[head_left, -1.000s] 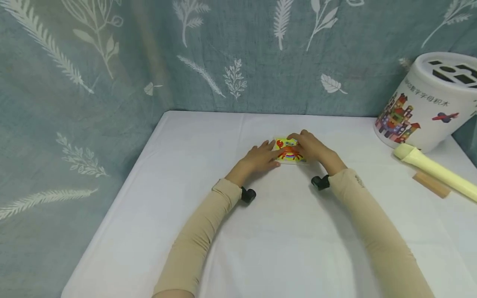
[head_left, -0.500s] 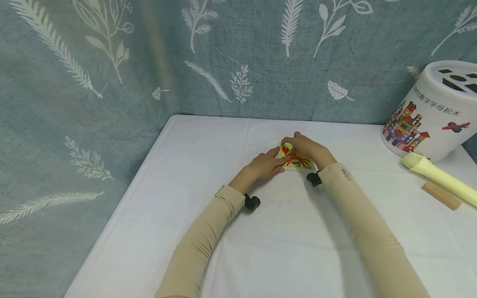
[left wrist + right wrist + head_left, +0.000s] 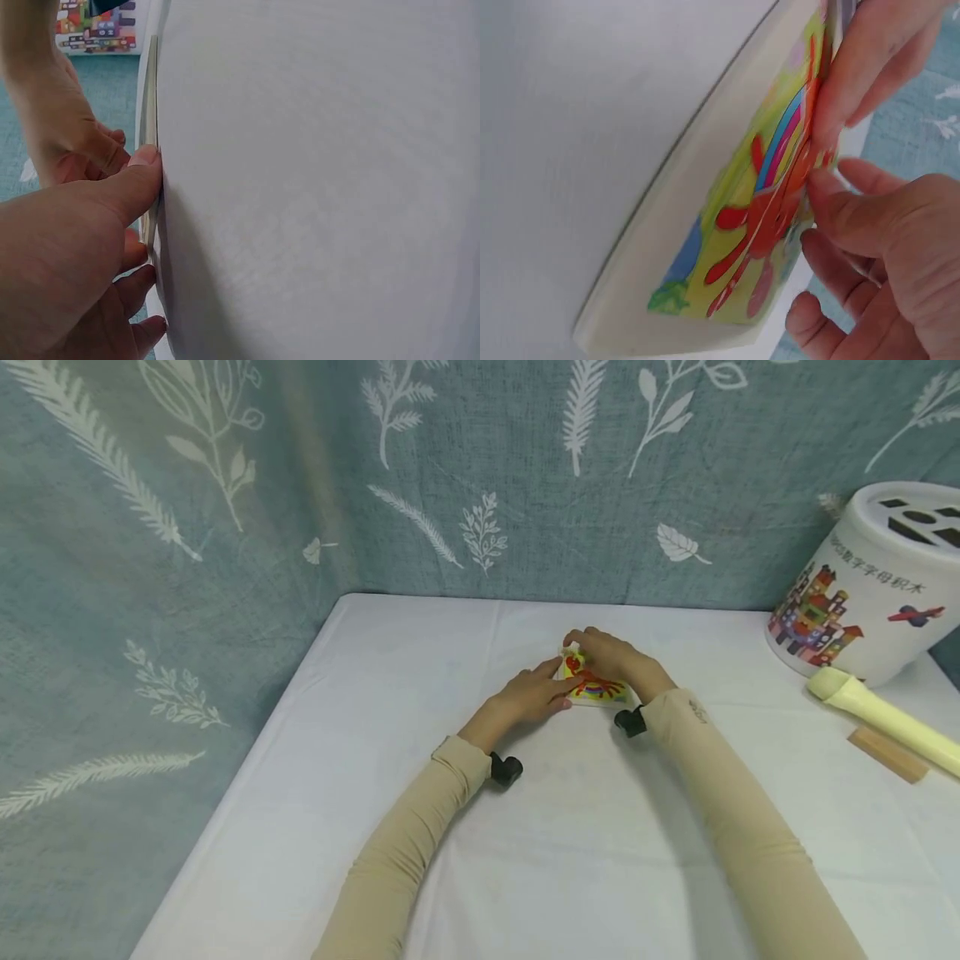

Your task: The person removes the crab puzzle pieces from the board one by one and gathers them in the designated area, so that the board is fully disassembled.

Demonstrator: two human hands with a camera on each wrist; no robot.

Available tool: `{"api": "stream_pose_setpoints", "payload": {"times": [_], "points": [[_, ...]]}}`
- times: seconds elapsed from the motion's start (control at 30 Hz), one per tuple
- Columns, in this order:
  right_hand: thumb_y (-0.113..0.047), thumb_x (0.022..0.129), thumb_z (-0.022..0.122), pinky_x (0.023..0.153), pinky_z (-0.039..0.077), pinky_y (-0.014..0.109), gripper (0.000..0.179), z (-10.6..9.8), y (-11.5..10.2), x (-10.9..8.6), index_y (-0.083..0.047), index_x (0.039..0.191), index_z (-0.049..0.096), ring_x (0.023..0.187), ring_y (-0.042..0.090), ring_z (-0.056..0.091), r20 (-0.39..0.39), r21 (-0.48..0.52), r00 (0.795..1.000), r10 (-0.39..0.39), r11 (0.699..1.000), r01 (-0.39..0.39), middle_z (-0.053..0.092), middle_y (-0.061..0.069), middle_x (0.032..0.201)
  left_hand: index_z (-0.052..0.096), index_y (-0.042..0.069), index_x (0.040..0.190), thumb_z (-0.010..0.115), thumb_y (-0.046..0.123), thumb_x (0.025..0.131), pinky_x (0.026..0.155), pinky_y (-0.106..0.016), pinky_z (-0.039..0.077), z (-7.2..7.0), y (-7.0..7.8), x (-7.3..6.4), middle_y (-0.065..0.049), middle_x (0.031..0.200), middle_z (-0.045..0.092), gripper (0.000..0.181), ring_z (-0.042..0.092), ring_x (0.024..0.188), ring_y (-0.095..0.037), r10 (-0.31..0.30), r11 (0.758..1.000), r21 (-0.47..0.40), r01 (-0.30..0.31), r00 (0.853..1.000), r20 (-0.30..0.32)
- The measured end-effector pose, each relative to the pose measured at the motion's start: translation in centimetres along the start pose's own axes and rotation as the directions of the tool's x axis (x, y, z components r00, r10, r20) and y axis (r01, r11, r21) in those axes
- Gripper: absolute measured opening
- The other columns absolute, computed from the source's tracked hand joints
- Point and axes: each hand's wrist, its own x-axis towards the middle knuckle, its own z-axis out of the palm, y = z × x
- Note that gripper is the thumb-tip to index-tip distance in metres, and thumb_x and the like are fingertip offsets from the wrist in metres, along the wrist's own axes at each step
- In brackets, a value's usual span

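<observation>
A small flat board with a red crab picture (image 3: 597,689) lies on the white table; its pale rim and rainbow-striped crab (image 3: 769,202) show in the right wrist view. My left hand (image 3: 527,693) rests at its left side, thumb over the board and the other fingers spread beside it. Bent over the board's far part is my right hand (image 3: 609,657), hiding the upper picture. Seen close, the thumb of that right hand (image 3: 900,232) touches the picture and its fingers bend by the far edge; I cannot tell whether they pinch a part of it.
On the right stands a large white bucket (image 3: 847,602) with shape holes in its lid. In front of it are a pale yellow stick-like object (image 3: 885,710) and a wooden block (image 3: 888,754). A leaf-patterned teal curtain (image 3: 420,443) hangs behind the table.
My right hand has shifted left across the board, its fingers now by the far left corner, covering the crab's upper part. My left hand stays beside the board. The head view has shifted slightly.
</observation>
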Motion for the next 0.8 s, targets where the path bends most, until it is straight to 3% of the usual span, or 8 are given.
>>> {"api": "stream_pose_setpoints", "payload": {"times": [0.23, 0.43, 0.63, 0.8], "points": [[0.004, 0.088, 0.052, 0.093, 0.042, 0.055, 0.045, -0.3, 0.1, 0.1, -0.014, 0.128, 0.05, 0.106, 0.034, 0.049, 0.04, -0.044, 0.998, 0.038, 0.998, -0.037, 0.043, 0.022, 0.12, 0.025, 0.027, 0.146, 0.037, 0.04, 0.098, 0.109, -0.047, 0.028, 0.0, -0.1, -0.1, -0.015, 0.154, 0.014, 0.051, 0.018, 0.142, -0.025, 0.013, 1.0, 0.003, -0.012, 1.0, -0.012], [-0.004, 0.088, 0.057, 0.089, 0.043, 0.057, 0.037, -0.7, -0.3, 0.2, -0.018, 0.123, 0.052, 0.101, 0.035, 0.05, 0.052, -0.09, 0.998, 0.032, 0.996, -0.027, 0.04, 0.023, 0.12, 0.025, 0.026, 0.146, 0.037, 0.04, 0.098, 0.108, -0.046, 0.029, -0.3, 0.0, -0.1, -0.015, 0.154, 0.014, 0.051, 0.019, 0.141, -0.026, 0.014, 1.0, 0.015, -0.014, 1.0, -0.01], [0.003, 0.087, 0.053, 0.092, 0.042, 0.051, 0.037, -0.6, 0.1, 0.5, -0.013, 0.12, 0.044, 0.104, 0.035, 0.05, 0.044, -0.002, 0.999, -0.011, 1.0, 0.011, 0.041, 0.023, 0.119, 0.023, 0.027, 0.146, 0.036, 0.04, 0.098, 0.108, -0.046, 0.029, -0.4, 0.2, -0.2, -0.015, 0.154, 0.011, 0.052, 0.017, 0.142, -0.026, 0.007, 1.0, 0.009, -0.007, 1.0, 0.017], [0.005, 0.084, 0.056, 0.091, 0.043, 0.049, 0.032, -0.2, 0.9, 0.6, -0.003, 0.115, 0.052, 0.102, 0.035, 0.053, -0.086, 0.116, 0.995, -0.054, 0.991, 0.064, 0.052, 0.022, 0.112, 0.023, 0.028, 0.146, 0.036, 0.04, 0.098, 0.108, -0.044, 0.029, -0.4, 0.1, -0.3, -0.015, 0.154, 0.012, 0.051, 0.017, 0.142, -0.026, -0.001, 1.0, 0.023, 0.001, 1.0, 0.014]]}}
